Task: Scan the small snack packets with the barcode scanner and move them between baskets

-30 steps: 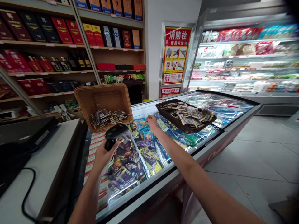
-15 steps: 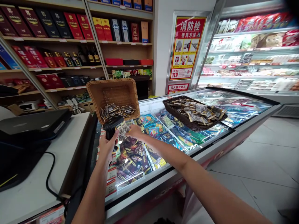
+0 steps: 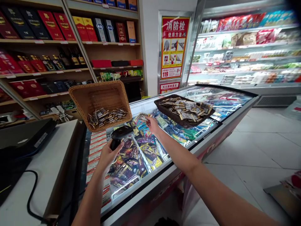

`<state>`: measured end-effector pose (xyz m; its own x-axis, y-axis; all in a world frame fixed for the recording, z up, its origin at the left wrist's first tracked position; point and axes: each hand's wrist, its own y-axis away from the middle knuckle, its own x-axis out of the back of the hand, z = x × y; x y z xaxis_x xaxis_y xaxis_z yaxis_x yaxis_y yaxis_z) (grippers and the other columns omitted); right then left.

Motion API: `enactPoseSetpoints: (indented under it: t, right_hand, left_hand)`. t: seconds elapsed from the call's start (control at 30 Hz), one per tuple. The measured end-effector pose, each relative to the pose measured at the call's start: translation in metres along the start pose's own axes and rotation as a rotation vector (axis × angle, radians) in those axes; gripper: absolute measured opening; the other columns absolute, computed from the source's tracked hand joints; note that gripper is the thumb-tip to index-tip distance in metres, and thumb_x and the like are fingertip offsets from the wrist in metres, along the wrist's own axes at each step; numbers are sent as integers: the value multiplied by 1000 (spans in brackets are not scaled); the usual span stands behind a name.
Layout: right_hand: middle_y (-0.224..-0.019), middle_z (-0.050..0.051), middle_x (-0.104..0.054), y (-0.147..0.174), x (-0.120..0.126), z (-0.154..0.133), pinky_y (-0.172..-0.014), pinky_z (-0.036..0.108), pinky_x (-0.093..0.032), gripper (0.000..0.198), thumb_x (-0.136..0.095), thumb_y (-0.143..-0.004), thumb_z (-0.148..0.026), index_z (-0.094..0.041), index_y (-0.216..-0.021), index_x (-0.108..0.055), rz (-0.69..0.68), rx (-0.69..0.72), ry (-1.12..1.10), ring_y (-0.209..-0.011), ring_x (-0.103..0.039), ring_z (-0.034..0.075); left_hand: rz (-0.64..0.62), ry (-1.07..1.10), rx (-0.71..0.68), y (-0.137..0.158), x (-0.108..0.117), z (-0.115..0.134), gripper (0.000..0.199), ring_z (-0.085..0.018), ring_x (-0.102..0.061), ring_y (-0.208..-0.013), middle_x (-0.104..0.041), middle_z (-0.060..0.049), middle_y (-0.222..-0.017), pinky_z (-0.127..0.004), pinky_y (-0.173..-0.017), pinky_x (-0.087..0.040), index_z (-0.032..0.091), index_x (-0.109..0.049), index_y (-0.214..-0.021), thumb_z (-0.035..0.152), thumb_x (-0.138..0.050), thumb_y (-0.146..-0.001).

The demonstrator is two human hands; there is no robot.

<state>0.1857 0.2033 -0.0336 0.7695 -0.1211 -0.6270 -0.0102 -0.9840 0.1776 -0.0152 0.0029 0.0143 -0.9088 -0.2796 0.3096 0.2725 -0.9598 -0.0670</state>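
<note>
My left hand (image 3: 110,154) is closed around the handle of a black barcode scanner (image 3: 121,132), held over the near left part of the glass-topped freezer (image 3: 192,148). Farther right, my right hand (image 3: 153,125) pinches a small clear-wrapped packet (image 3: 141,116) by its edge. Behind the scanner, a tan wicker basket (image 3: 77,94) leans tilted with small packets in its lower part. A dark brown wicker tray (image 3: 167,115), heaped with similar packets, rests on the glass to the right of my right hand.
Wrapped ice creams (image 3: 150,153) lie beneath the freezer glass. A white counter (image 3: 50,157) with a black device (image 3: 25,135) and a cable (image 3: 33,191) stands at left. Beyond are shelves of boxes (image 3: 50,25), a fire-hydrant poster (image 3: 174,47) and a refrigerated display (image 3: 240,50).
My right hand has moved away from the scanner toward the dark tray, carrying the packet. The scanner stays in my left hand, its head now pointing right. The view has turned rightward.
</note>
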Motion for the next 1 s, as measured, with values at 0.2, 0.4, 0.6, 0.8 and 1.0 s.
enactPoseSetpoints:
  t: [0.2, 0.4, 0.6, 0.8, 1.0]
  right_hand:
    - [-55, -5, -54, 3, 0, -12, -39, 21, -26, 15, -67, -85, -26, -20, -77, -55, -45, -101, -58, -41, -40, 8]
    - [-53, -5, -52, 18, -9, -10, -38, 22, -23, 10, -64, -89, -24, -19, -81, -59, -140, -99, 44, -39, -37, 8]
    - [-54, -5, -53, 20, -10, -8, -37, 21, -24, 12, -61, -91, -21, -18, -80, -59, -127, -136, 64, -37, -38, 7]
    - [-52, -5, -54, 14, -12, -5, -36, 21, -29, 11, -59, -91, -21, -18, -80, -61, -88, -105, 21, -38, -41, 9]
    - [-73, -2, -68, -9, -11, -29, -70, 26, -62, 5, -65, -84, -23, -21, -86, -60, 91, 215, -215, -68, -68, 13]
  left_hand:
    - [-32, -40, 30, 1, -3, 3, 60, -8, -37, -46, -50, 7, -53, -21, -42, -25, 20, -61, -80, 65, -90, -53]
    - [-45, -23, 9, 0, -4, 1, 59, -9, -39, -47, -49, 7, -53, -21, -43, -25, 20, -60, -78, 63, -91, -52]
    - [-56, -82, -1, -1, -3, 0, 57, -10, -41, -48, -50, 7, -52, -21, -45, -27, 20, -59, -78, 64, -89, -56]
    - [-45, -96, -29, -6, -1, -8, 58, -12, -42, -47, -48, 6, -52, -23, -45, -27, 21, -57, -74, 70, -86, -58]
    - [-6, -115, -39, -13, 3, -21, 60, -14, -46, -48, -50, 6, -52, -23, -46, -29, 21, -62, -78, 73, -85, -58]
